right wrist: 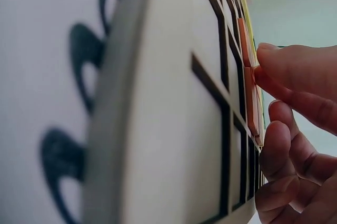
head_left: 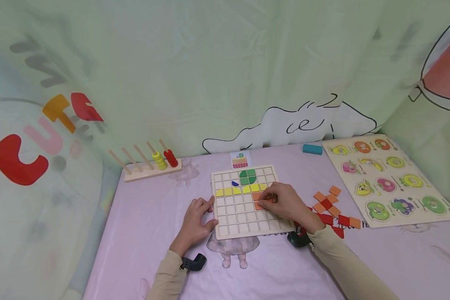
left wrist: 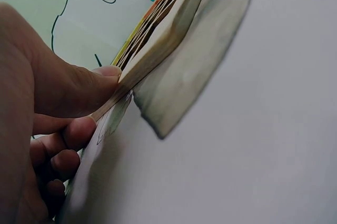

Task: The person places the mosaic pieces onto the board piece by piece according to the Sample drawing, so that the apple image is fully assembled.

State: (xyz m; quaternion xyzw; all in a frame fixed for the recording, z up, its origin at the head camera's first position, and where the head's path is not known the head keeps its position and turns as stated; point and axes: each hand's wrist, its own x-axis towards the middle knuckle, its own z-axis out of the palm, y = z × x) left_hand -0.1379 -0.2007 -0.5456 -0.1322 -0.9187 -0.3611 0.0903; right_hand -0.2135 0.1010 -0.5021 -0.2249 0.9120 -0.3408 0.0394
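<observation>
Head view: my right hand (head_left: 285, 202) rests on the grid board (head_left: 225, 216), its fingers (right wrist: 295, 71) curled and pressing an orange tile (head_left: 258, 205) into a cell just below the yellow row (head_left: 228, 191). My left hand (head_left: 196, 221) steadies the board's left edge, thumb (left wrist: 89, 84) flat against the rim, fingers loose, gripping nothing. The tile looks thin, stiff and light, probably wood, so it should slide easily; best taken by its edges with fingertips. Spare tiles (head_left: 328, 206) lie right of the board.
</observation>
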